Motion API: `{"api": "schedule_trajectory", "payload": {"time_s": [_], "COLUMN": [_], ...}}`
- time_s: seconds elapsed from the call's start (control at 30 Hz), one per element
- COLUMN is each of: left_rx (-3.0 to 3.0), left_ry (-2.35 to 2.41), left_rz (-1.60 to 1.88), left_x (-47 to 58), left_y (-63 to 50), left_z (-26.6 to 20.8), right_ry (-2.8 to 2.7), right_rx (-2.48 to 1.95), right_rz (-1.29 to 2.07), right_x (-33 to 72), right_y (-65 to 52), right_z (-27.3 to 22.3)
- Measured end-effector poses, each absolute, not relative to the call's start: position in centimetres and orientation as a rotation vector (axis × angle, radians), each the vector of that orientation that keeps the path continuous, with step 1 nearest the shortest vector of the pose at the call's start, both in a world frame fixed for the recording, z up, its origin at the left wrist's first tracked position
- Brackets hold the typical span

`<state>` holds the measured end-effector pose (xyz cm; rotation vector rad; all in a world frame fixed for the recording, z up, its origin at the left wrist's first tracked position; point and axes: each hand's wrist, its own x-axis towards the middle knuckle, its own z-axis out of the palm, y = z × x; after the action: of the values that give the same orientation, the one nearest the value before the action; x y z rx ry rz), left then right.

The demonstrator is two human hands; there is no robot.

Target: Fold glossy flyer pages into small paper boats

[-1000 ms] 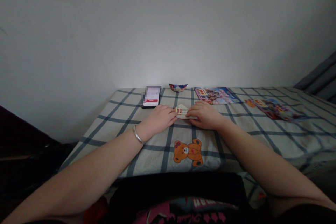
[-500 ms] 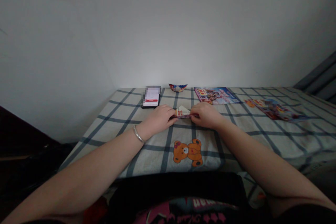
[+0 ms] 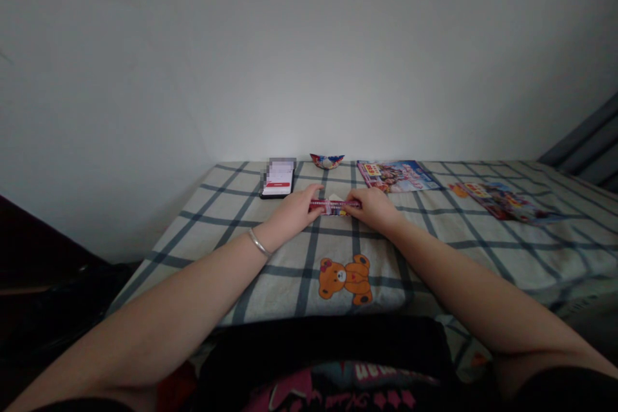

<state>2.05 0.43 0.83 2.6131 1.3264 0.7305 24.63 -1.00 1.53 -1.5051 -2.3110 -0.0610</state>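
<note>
A small piece of folded printed paper (image 3: 333, 207) lies on the checked cloth, a long red and multicoloured strip toward me and a pale point showing behind it. My left hand (image 3: 295, 209) grips its left end, thumb along the near side and fingers behind. At the right end my right hand (image 3: 374, 207) pinches the strip between thumb and fingers. Some of the paper is hidden under both hands.
Against the wall stands a folded paper boat (image 3: 327, 161). Left of it is a phone (image 3: 279, 181) with a lit screen. Two colourful printed leaflets, one nearer the wall (image 3: 398, 176) and one farther right (image 3: 514, 203), lie on the checked cloth (image 3: 270, 290).
The paper's near edge has turned up, so a coloured strip now covers most of the pale triangle. My left hand has shifted slightly left and its fingers have loosened.
</note>
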Motion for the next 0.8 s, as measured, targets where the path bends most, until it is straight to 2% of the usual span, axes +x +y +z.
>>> {"api": "schedule_trajectory", "payload": {"time_s": [0.8], "left_rx": [3.024], "left_ry": [1.135], "left_rz": [0.734], "left_x": [1.8], "left_y": [1.0], "left_z": [0.7], "right_ry": [-2.272], "right_rx": [-1.549], "right_rz": [0.023], "right_x": [24.4], "right_y": [-0.3], "right_z": [0.9]}}
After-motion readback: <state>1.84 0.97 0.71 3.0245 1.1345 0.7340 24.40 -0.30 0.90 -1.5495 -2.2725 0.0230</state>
